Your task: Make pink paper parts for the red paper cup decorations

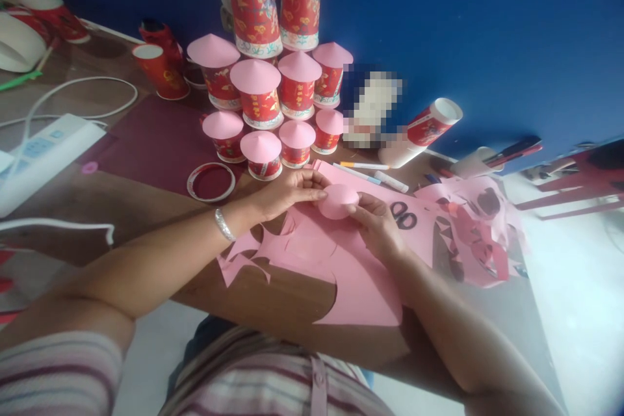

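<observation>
Between my two hands, above the pink paper, is a small pink paper cone. My left hand pinches its left edge between thumb and fingers. On the opposite edge my right hand is closed with thumb and fingertips. Cut pink paper sheets and scraps lie below. Behind my hands stand several red paper cups, each topped by a pink cone, such as the front cup; two taller ones, including a large red cup, rise at the back.
Black-handled scissors lie right of my right hand, near markers. A white ring rests on the table by my left forearm. At left are a power strip and white cable. Pink scraps pile up at right, before a pen cup.
</observation>
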Demonstrator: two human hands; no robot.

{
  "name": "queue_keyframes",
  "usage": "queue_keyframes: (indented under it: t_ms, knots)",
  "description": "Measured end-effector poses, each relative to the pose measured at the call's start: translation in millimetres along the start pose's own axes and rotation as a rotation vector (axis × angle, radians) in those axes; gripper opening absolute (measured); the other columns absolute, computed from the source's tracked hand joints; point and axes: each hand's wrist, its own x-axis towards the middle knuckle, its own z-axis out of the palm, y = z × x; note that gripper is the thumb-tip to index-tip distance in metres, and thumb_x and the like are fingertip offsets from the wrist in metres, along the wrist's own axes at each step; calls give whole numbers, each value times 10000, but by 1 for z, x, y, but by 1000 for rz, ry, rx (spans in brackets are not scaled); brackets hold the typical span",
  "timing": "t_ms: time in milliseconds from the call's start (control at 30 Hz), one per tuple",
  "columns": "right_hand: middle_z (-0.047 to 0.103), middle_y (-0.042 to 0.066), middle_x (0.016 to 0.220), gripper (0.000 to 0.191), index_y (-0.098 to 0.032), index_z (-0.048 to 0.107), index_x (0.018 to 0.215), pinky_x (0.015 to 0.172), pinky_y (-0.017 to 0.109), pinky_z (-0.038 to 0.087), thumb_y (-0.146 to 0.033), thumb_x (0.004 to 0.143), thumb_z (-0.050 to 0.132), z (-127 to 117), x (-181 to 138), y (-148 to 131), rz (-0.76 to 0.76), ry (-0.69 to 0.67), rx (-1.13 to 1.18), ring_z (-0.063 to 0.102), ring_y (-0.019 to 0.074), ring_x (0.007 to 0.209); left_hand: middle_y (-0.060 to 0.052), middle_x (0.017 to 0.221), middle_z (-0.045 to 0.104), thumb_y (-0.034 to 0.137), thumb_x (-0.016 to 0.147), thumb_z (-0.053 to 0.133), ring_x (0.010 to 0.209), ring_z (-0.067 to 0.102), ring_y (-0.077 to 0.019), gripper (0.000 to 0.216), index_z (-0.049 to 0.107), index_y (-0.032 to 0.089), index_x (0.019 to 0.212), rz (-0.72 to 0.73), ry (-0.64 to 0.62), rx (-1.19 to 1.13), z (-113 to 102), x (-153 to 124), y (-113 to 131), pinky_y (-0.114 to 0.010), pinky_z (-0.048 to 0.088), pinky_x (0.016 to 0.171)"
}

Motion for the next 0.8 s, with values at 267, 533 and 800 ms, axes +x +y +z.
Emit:
queue_keyframes:
  t_ms: [267, 533, 800]
  knots:
    - [758, 24, 737, 563, -241, 780, 695, 877, 404, 600, -647, 579, 1152, 6, -2, -4, 55, -21, -11, 742, 278, 875, -63, 1036, 815, 440, 732, 1108, 991, 729, -197, 507, 814, 161, 1037, 20, -1, 50, 2, -1, 1, -368, 586, 966]
    - [702, 20, 718, 646, -223, 778, 757, 713, 338, 528, -792, 671, 1072, 1, -2, 0, 51, -8, 50, 640, 213, 764, -31, 996, 797, 455, 688, 1134, 927, 700, -159, 547, 806, 162, 1012, -1, -2, -15, 1, 0, 0, -319, 548, 899]
    - [740, 32, 750, 578, -233, 766, 761, 855, 402, 593, -679, 637, 1113, 9, -3, -5, 65, -67, 24, 733, 286, 911, -60, 1027, 814, 422, 740, 1117, 950, 716, -176, 502, 814, 158, 1041, -5, -53, 23, 4, -1, 2, -351, 591, 934]
